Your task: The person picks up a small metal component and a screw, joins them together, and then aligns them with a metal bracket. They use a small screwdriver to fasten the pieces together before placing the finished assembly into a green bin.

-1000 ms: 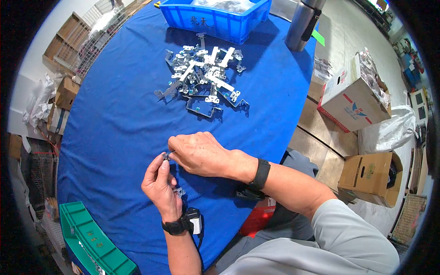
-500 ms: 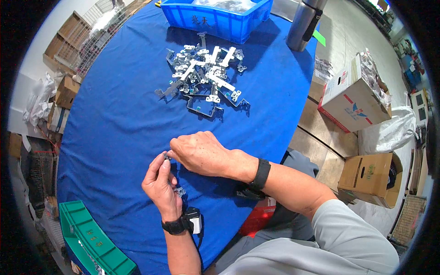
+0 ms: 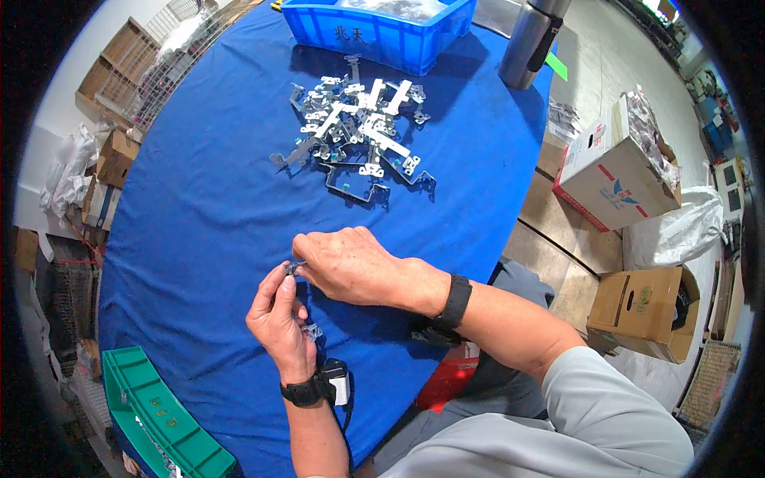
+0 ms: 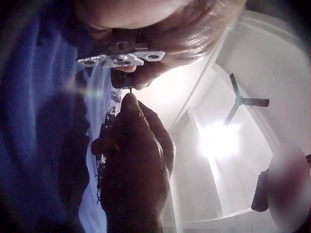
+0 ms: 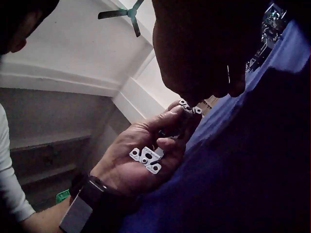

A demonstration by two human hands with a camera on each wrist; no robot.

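Note:
In the head view, my left hand (image 3: 275,323) holds a metal bracket (image 5: 147,159) above the blue cloth. One flanged, holed end of it shows by the palm in the right wrist view, and the other end lies at the thumb and fingertips. My right hand (image 3: 351,267), back up and fingers curled, meets the left fingertips. It pinches a small thin metal piece (image 4: 130,90) against that far end; the fingers hide most of it. Farther up the cloth lies a loose pile of similar metal brackets (image 3: 323,122).
A blue crate (image 3: 382,38) with plastic-wrapped contents stands at the table's far edge, beside a steel flask (image 3: 522,48). The green tray (image 3: 163,410) is at the lower left. Cardboard boxes (image 3: 610,171) stand to the right, past the table edge.
Both hands stay in nearly the same place. The right fingers shift slightly at the bracket's end, and the thin metal piece shows more clearly between them now.

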